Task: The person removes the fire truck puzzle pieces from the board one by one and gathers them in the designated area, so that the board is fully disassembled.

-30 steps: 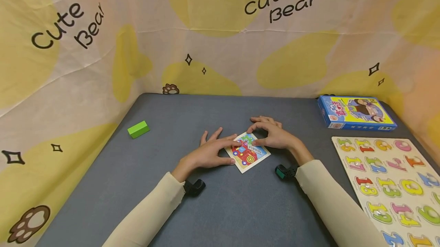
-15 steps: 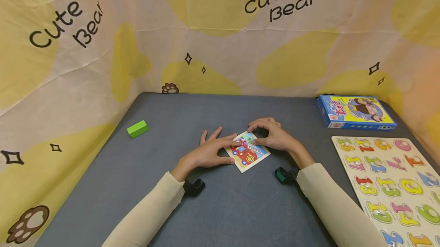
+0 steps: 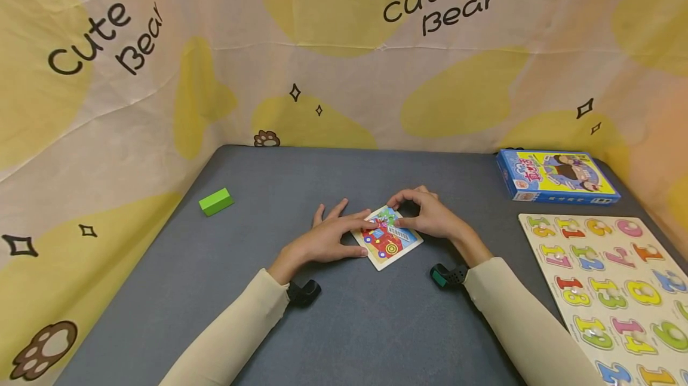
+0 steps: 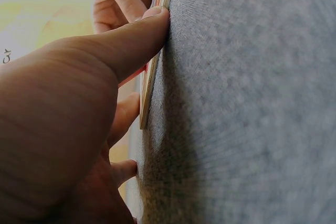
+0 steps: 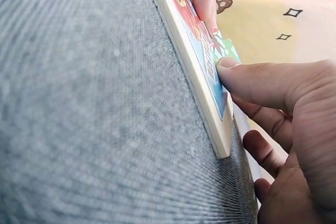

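Observation:
A small jigsaw board [image 3: 380, 260] with a red fire truck picture lies turned at an angle on the dark table. My left hand [image 3: 322, 241] steadies it from the left, index finger straight across the picture and thumb at the near edge. My right hand [image 3: 430, 214] pinches a green-patterned puzzle piece [image 5: 227, 51] at the board's far corner between thumb and index finger. In the right wrist view this piece stands up above the board's face [image 5: 212, 90]. The left wrist view has the left thumb [image 4: 152, 19] against the board's side [image 4: 145, 111].
A green block [image 3: 216, 202] lies at the left. Toward the back right is a blue and yellow box [image 3: 559, 177]. In front of it lies a large number puzzle board [image 3: 583, 266], beside the right forearm. A patterned cloth [image 3: 344, 75] rises behind the grey table [image 3: 365, 338].
The right hand's rear fingers have drawn in toward the palm. Its thumb and index finger keep their place at the board's corner; the left hand and board have not moved.

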`<state>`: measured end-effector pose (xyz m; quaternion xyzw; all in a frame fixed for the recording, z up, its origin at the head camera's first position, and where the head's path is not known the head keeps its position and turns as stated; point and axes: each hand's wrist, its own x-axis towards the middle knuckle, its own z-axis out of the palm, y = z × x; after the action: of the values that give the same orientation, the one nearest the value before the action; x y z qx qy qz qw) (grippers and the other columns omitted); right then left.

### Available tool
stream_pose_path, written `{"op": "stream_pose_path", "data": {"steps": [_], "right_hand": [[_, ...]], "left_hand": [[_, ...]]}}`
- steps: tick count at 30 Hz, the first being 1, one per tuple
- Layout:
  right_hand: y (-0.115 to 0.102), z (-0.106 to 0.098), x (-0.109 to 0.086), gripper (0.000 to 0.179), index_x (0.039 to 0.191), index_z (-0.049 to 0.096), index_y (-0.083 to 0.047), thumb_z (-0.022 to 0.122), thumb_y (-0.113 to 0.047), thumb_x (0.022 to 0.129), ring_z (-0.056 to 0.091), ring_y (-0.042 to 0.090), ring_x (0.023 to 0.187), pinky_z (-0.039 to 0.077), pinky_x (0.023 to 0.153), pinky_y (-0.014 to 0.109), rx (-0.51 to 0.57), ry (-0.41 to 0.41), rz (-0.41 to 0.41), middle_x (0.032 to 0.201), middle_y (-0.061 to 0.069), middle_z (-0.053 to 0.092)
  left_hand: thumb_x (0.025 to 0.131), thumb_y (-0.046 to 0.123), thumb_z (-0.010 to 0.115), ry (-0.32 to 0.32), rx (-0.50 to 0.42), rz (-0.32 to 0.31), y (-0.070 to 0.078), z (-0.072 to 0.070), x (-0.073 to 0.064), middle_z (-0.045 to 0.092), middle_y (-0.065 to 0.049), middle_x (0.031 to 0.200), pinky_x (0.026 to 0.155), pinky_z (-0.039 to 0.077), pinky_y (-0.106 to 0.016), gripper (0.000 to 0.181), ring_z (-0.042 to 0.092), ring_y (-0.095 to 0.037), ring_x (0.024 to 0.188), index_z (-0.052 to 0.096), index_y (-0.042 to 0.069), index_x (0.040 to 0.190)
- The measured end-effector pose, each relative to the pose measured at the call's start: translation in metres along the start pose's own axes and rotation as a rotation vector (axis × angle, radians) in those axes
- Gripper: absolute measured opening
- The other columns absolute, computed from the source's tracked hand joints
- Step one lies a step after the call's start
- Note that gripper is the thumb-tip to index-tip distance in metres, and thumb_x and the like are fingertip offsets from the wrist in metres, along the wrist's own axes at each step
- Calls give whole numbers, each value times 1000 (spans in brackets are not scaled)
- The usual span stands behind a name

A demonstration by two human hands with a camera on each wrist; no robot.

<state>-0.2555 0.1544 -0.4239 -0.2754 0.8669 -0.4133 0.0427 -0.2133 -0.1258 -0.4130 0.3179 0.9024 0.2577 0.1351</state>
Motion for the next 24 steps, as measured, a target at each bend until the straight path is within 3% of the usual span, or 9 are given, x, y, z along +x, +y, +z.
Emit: {"op": "stream_pose_path", "data": {"steps": [24], "right_hand": [[-7, 1, -1, 28, 115, 74, -10, 79, -10, 88, 49, 23, 98, 19, 88, 46, -82, 0, 2, 108, 7, 72]], "left_hand": [[95, 44, 71, 3, 12, 14, 1, 0, 0, 30, 7, 168, 114, -13, -75, 56, -1, -40, 159, 54, 37, 147]]}}
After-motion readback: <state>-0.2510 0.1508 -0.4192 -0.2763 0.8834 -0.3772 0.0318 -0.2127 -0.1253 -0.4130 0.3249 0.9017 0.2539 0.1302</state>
